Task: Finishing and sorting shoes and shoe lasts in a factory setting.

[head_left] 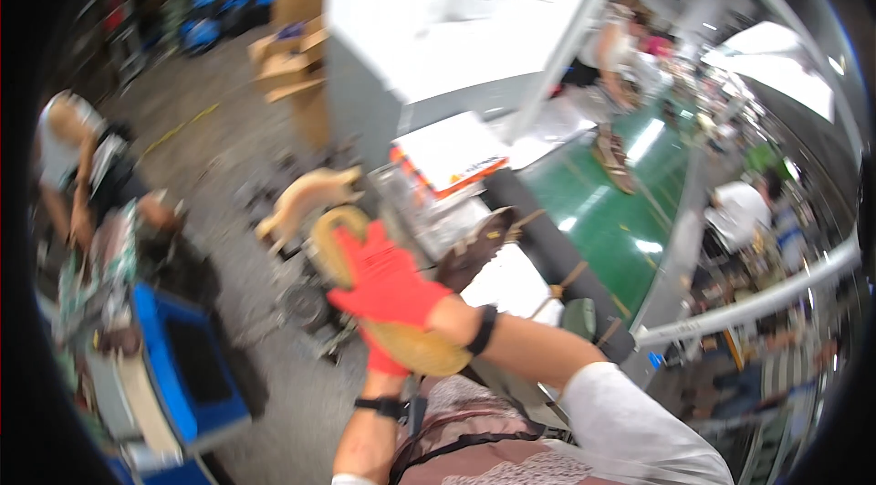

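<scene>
A long tan shoe sole (420, 348) lies tilted in front of me, its rounded far end beyond my fingers. My red-gloved right hand (388, 275) reaches across its middle, fingers pointing away and gripping over it. Below the near end, my red-gloved left hand (385, 359) holds the sole from underneath; most of its fingers are hidden. Whether an upper is attached under the sole is hidden. Just beyond it stands a pale tan foot-shaped form (310, 198), blurred. A dark brown shoe (474, 252) rests to the right of my right hand.
A green conveyor belt (598, 202) runs at the right, carrying another brown shoe (613, 159). Before it lies a dark roller (557, 257). A white box (449, 152) and cardboard cartons (297, 56) stand farther off. Blue equipment (187, 366) is at left; a person (73, 143) sits there.
</scene>
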`<move>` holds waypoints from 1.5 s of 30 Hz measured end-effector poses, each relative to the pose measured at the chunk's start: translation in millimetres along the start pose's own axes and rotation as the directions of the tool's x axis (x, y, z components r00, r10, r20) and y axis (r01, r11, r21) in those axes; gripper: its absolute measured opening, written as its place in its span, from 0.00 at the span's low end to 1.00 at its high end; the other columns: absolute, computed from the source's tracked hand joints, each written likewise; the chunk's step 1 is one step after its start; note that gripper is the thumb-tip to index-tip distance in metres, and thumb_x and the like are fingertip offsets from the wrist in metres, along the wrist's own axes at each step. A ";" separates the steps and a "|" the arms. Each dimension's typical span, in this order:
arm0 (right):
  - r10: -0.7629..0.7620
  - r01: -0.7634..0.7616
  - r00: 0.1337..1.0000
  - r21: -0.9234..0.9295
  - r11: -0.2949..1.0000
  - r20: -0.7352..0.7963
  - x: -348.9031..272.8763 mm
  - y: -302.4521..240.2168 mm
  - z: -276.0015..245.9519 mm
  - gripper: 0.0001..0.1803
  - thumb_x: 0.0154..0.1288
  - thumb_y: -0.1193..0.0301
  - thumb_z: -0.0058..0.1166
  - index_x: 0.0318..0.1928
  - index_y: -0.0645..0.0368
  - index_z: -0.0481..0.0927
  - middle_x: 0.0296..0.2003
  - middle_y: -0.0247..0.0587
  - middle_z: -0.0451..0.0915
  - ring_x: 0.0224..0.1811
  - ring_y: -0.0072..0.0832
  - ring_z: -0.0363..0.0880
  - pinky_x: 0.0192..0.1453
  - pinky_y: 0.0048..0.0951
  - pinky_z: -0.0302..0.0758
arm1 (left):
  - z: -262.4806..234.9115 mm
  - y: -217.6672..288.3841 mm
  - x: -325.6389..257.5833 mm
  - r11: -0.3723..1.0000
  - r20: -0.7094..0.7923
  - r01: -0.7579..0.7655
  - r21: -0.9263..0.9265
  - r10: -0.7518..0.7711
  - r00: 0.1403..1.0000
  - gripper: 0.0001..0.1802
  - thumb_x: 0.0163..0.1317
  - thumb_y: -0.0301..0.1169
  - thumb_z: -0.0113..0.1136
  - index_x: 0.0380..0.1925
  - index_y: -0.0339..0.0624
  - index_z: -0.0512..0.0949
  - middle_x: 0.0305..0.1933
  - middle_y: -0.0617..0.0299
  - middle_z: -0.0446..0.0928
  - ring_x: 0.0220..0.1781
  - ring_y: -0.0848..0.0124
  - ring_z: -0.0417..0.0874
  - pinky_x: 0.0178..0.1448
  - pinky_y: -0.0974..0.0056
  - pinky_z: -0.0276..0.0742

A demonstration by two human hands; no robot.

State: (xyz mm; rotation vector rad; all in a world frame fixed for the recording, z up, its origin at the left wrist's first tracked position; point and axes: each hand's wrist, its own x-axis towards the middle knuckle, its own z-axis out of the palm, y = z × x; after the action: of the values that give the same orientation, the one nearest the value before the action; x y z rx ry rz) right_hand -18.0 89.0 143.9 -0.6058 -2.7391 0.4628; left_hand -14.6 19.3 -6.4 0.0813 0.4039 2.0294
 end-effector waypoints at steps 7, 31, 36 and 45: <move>-0.018 0.018 1.000 -0.014 1.000 0.000 -7.9 -5.3 5.7 0.56 0.53 0.49 0.65 0.78 0.45 0.51 0.69 0.76 0.55 0.62 0.58 0.69 0.60 0.49 0.72 | 3.4 -11.2 -11.7 0.969 0.097 -0.071 0.239 0.049 0.994 0.36 0.76 0.59 0.37 0.72 0.46 0.62 0.71 0.57 0.68 0.71 0.59 0.69 0.75 0.53 0.63; 0.088 -0.065 0.973 0.114 0.991 -0.213 -73.3 -4.9 18.6 0.59 0.50 0.52 0.71 0.77 0.50 0.50 0.72 0.73 0.48 0.70 0.63 0.59 0.67 0.52 0.67 | -79.7 -12.7 -17.8 0.984 0.355 0.047 0.170 -0.106 0.929 0.39 0.75 0.58 0.32 0.76 0.45 0.53 0.75 0.53 0.61 0.76 0.57 0.61 0.77 0.55 0.58; 0.123 -0.086 0.947 0.133 0.987 -0.297 -109.6 -17.6 18.0 0.58 0.47 0.52 0.70 0.77 0.47 0.54 0.77 0.58 0.47 0.76 0.56 0.54 0.75 0.50 0.59 | -45.8 -35.8 -13.0 0.928 0.214 0.133 0.349 -0.217 0.952 0.38 0.72 0.53 0.37 0.75 0.44 0.54 0.74 0.53 0.62 0.75 0.57 0.63 0.76 0.55 0.59; 0.409 -0.241 0.905 0.652 0.719 -0.116 -181.3 -41.8 4.8 0.52 0.51 0.55 0.68 0.76 0.48 0.59 0.72 0.63 0.58 0.72 0.57 0.63 0.74 0.50 0.62 | -1.9 -53.9 -41.2 0.685 -0.048 0.289 0.669 -0.348 0.936 0.37 0.65 0.44 0.46 0.74 0.42 0.57 0.72 0.52 0.65 0.73 0.59 0.65 0.75 0.56 0.60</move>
State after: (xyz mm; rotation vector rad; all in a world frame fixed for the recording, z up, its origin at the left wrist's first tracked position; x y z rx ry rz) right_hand 122.7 -29.5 116.0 -0.8848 -2.0331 1.2282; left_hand 50.4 5.8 -20.6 0.5056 1.0154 1.4388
